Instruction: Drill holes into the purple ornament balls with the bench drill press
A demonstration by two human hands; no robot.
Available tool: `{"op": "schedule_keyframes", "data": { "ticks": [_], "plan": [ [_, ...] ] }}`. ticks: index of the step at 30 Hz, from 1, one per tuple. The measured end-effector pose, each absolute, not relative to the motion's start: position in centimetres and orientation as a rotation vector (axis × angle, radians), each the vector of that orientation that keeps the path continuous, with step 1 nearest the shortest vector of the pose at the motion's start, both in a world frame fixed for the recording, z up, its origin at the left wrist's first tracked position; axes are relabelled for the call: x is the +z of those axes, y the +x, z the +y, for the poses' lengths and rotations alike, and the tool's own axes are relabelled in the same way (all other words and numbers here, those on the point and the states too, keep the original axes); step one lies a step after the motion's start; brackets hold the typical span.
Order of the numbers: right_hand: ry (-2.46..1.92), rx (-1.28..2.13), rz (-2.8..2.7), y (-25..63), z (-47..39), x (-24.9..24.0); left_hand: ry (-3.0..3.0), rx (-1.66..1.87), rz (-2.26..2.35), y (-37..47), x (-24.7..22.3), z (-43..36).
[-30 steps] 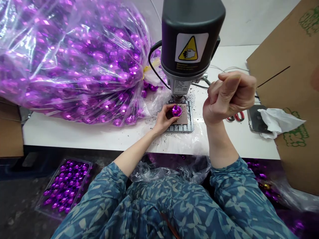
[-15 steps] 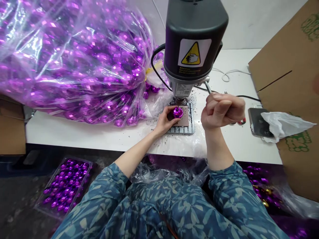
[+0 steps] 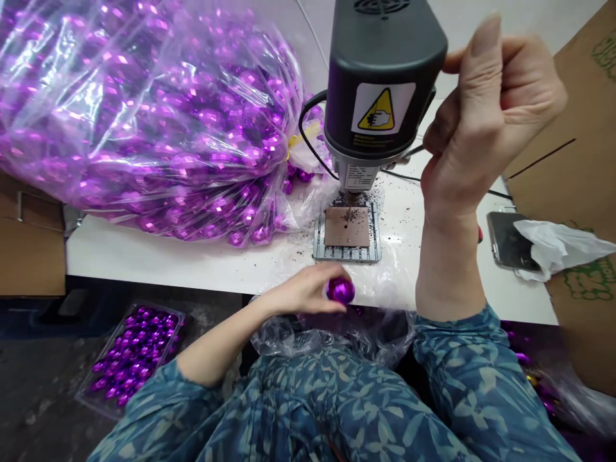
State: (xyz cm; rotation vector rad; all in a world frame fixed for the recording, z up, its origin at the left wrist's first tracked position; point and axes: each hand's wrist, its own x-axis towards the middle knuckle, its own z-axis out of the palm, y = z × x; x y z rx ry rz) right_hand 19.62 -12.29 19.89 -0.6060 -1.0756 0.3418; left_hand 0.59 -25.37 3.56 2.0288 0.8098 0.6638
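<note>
My left hand pinches a shiny purple bauble between thumb and fingers, just past the table's front edge. Raised beside the black motor housing of a small drill press, my right hand is closed around the press's feed lever, which it mostly hides. Under the chuck, a brown board with a small hole lies on the slotted metal base. Dark shavings are scattered over the board and around the base.
A large clear bag of purple baubles fills the table's left side. On the right are a phone, a crumpled white tissue and a cardboard box. A plastic tray of purple baubles sits low at left.
My left hand has drawn the bauble off the board, towards me past the table edge. My right hand has risen from beside the chuck to beside the motor housing.
</note>
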Motion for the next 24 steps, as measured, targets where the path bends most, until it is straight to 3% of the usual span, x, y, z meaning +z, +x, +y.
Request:
{"op": "schedule_keyframes", "data": {
  "ticks": [2, 4, 8, 11, 14, 24],
  "plan": [
    [-0.585, 0.332, -1.063, 19.5, -12.5, 19.8, 2.062, 0.554, 0.753, -0.7, 4.8, -25.7],
    [-0.563, 0.331, -1.056, 19.4, -12.5, 19.8, 2.057, 0.685, 0.888, -1.6, 5.0, -23.4],
    [-0.52, 0.326, -1.034, 19.4, -12.1, 19.8, 2.012, 1.009, 1.372, -2.6, 3.3, -13.2],
    [-0.501, 0.325, -1.037, 19.6, -11.9, 19.7, 1.924, 0.952, 1.696, -2.7, 1.6, -5.7],
    [-0.525, 0.303, -1.054, 19.7, -12.0, 19.5, 1.876, 0.948, 1.731, -2.6, 0.3, -1.7],
    [-0.559, 0.314, -1.06, 19.6, -12.7, 19.5, 1.83, 1.121, 1.65, -3.4, 0.5, -4.6]
  ]
}}
